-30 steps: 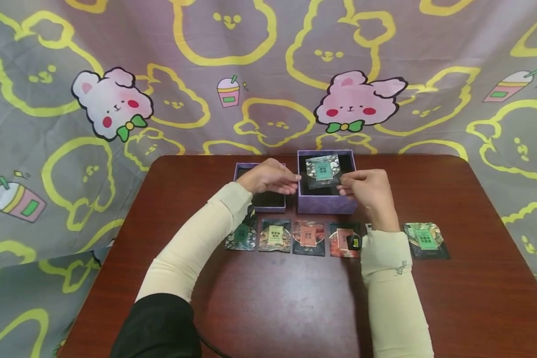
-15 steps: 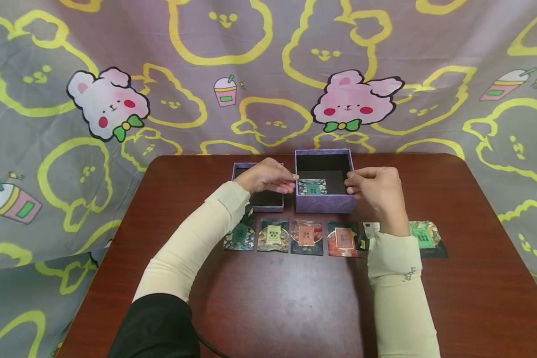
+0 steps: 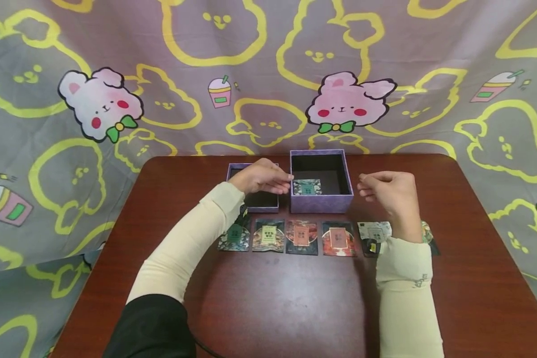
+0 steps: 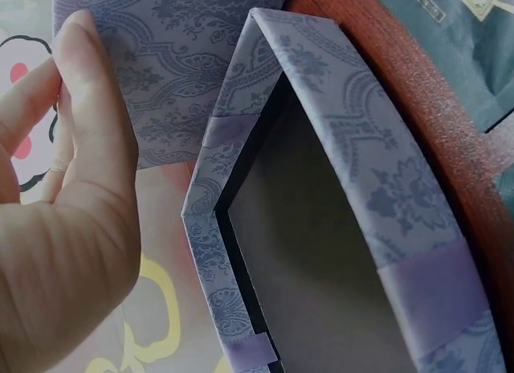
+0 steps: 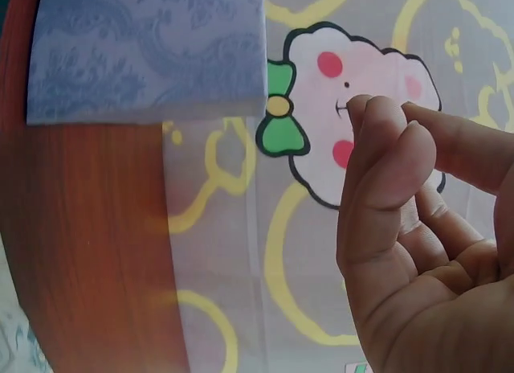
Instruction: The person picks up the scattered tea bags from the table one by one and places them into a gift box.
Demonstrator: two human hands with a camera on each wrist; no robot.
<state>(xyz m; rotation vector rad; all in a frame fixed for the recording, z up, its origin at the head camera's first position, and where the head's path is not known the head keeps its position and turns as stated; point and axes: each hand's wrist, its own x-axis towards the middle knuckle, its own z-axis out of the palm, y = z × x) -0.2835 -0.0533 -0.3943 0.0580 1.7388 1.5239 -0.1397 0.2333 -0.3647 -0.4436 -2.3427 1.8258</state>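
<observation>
In the head view, a deep purple box [image 3: 321,204] stands at the back of the table. A square sachet [image 3: 307,187] with a green label lies inside it, partly hidden by the front wall. My left hand [image 3: 261,178] has its fingertips at the box's left wall, fingers fairly straight; in the left wrist view the hand [image 4: 76,220] is beside the patterned wall. To the right of the box, my right hand [image 3: 387,191] is apart from it. The right wrist view shows that hand [image 5: 426,252] with curled fingers, thumb and fingertips close together, holding nothing.
A shallower purple box [image 3: 264,210] sits under my left forearm. In front lies a row of several sachets, among them a yellow-labelled one [image 3: 268,235] and a red-labelled one [image 3: 338,238]. My right wrist partly covers the rightmost sachet [image 3: 429,238]. A patterned curtain [image 3: 268,74] hangs behind.
My right hand has lowered the green-labelled sachet into the deep box, let go of it and moved off to the right. The left hand stays at the box's left side.
</observation>
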